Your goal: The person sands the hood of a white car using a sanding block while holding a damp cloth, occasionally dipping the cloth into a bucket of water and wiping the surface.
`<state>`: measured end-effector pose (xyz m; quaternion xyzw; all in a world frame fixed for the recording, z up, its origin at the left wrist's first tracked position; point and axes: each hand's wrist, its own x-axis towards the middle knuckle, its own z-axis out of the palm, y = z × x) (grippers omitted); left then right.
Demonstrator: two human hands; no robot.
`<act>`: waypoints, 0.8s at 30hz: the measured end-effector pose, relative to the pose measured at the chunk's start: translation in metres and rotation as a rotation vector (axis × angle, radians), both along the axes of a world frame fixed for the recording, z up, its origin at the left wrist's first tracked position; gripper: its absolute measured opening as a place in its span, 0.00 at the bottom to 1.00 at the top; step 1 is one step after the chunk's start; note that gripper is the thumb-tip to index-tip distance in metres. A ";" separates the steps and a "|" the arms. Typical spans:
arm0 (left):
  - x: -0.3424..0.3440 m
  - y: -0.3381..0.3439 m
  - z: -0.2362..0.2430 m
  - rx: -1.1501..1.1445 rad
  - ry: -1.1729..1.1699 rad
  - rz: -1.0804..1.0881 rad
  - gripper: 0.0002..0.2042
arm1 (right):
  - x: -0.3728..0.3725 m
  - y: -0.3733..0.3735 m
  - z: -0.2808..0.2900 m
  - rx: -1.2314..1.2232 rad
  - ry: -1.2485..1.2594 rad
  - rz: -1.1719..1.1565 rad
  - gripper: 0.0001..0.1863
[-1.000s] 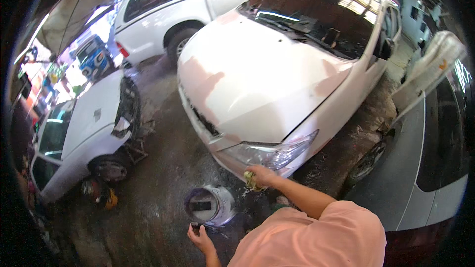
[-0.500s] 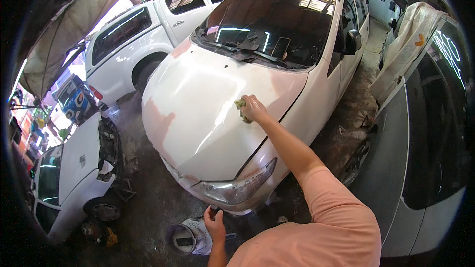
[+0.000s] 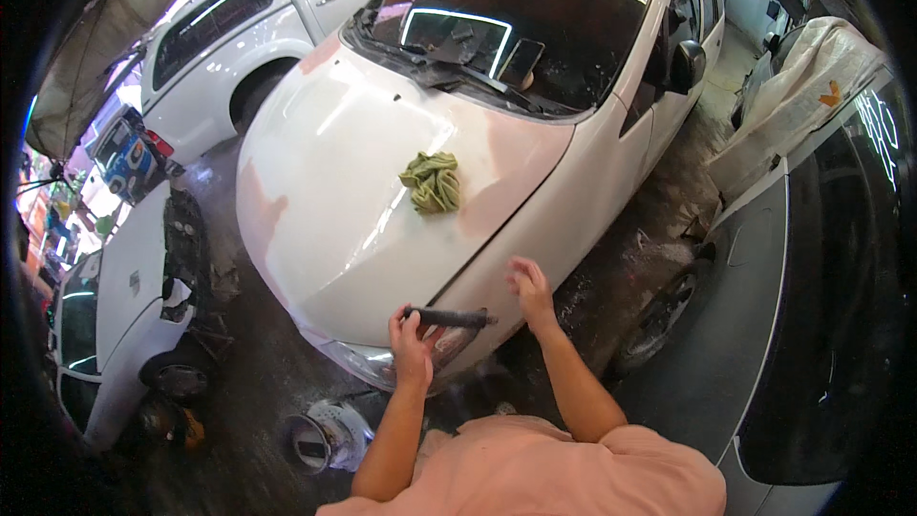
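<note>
My left hand (image 3: 413,348) grips one end of a long black sanding block (image 3: 451,318), held level above the headlight and front corner of a white car. Just beyond the block's other end, my right hand (image 3: 528,285) is raised with nothing in it, its fingers apart and slightly bent. A crumpled green cloth (image 3: 433,182) lies by itself on the car's hood (image 3: 334,191). The hood is white, with dull pinkish patches at its left edge and toward the windshield on the right. The block covers part of the headlight (image 3: 368,360).
A phone (image 3: 521,64) rests at the base of the windshield. Below the front bumper stands a pale bucket (image 3: 310,442) with a dark item in it. A dark grey vehicle (image 3: 707,325) is close on the right; a white car front (image 3: 134,277) and a white pickup (image 3: 224,67) stand left.
My right hand has let go of the green cloth on the hood and drawn back toward me. My left hand has risen from beside the bumper, bringing the black block into full view.
</note>
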<state>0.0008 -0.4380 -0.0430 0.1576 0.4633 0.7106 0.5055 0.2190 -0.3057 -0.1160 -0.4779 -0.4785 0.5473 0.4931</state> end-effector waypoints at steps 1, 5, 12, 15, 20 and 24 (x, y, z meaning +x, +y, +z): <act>0.009 0.009 0.001 -0.006 -0.067 -0.028 0.14 | 0.009 -0.029 -0.010 -0.135 0.174 -0.055 0.23; 0.052 0.033 -0.039 -0.047 -0.283 -0.239 0.12 | 0.022 -0.098 -0.016 -0.183 0.428 0.059 0.19; 0.105 0.017 -0.056 -0.296 -0.262 -0.696 0.13 | 0.056 -0.120 0.026 -0.050 0.568 -0.239 0.17; 0.111 0.012 -0.056 -0.312 0.084 -0.764 0.22 | 0.076 -0.131 0.035 -0.044 0.312 -0.323 0.14; 0.108 0.019 -0.060 0.048 0.436 -1.042 0.38 | 0.093 -0.156 0.040 -0.070 -0.282 -0.280 0.18; 0.115 0.017 -0.060 0.107 0.284 -1.169 0.46 | 0.067 -0.168 0.067 -0.168 -0.462 -0.211 0.24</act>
